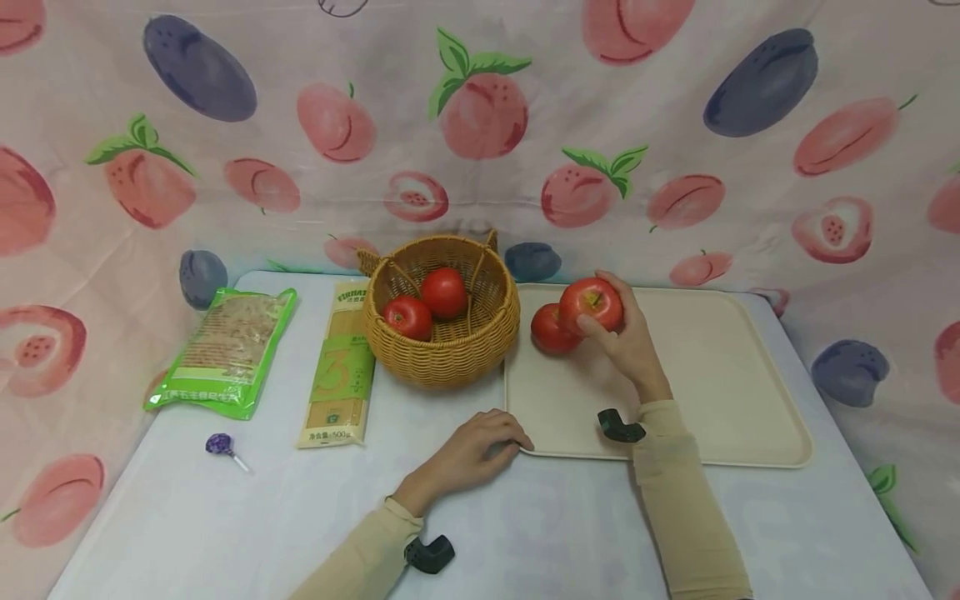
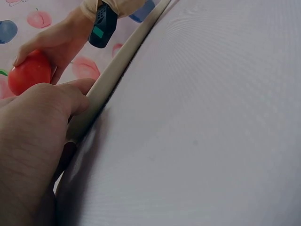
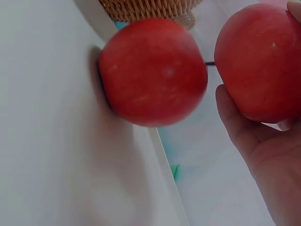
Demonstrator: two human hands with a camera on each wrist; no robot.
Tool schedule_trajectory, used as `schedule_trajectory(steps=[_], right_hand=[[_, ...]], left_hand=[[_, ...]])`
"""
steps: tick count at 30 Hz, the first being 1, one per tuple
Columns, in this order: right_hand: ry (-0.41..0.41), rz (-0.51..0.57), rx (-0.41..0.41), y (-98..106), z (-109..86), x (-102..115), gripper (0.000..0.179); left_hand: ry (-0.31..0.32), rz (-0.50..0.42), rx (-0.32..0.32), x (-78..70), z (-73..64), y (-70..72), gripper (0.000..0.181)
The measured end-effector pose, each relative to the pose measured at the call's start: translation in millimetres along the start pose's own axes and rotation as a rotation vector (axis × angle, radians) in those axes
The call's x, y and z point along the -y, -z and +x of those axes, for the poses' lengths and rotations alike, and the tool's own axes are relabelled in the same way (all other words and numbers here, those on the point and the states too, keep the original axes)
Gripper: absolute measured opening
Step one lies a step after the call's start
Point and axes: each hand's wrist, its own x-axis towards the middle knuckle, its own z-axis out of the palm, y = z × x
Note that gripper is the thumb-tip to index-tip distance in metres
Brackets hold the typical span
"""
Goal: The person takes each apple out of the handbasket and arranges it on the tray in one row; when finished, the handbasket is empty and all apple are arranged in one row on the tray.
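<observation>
My right hand (image 1: 630, 346) grips a red apple (image 1: 592, 305) by its sides, thumb in front and fingers behind. In the right wrist view, the held apple (image 3: 263, 61) is beside a second apple (image 3: 153, 73), whose stem points towards it. That second apple (image 1: 553, 330) sits on the beige tray (image 1: 720, 375), near its left side. At the tray's front left corner, my left hand (image 1: 468, 450) pinches the rim between thumb and fingers; the left wrist view shows the fingers at the rim (image 2: 110, 77). Two more apples (image 1: 444, 292) lie in the wicker basket (image 1: 442, 362).
Left of the basket lies a noodle packet (image 1: 341, 371) with a green band. Further left are a green-edged food bag (image 1: 228, 350) and a purple lollipop (image 1: 220, 444). The basket stands close against the tray's left edge. A fruit-print curtain (image 1: 480, 192) hangs behind the white table (image 1: 525, 533).
</observation>
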Motion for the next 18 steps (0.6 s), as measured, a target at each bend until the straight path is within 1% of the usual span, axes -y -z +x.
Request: schedule_trajectory(steps=[5, 13, 18], right_hand=[[-0.029, -0.012, -0.018, 7, 0.9, -7, 0.063], [-0.058, -0.026, -0.034, 15, -0.5, -17, 0.062], [-0.081, -0.052, -0.045, 21, -0.9, -23, 0.061]], left_hand=[[-0.01, 0.001, -0.002, 1.4, 0.2, -0.7, 0.019], [0.013, 0.002, 0.006, -0.3, -0.8, -0.5, 0.018], [0.009, 0.004, 0.005, -0.1, -0.4, -0.8, 0.018]])
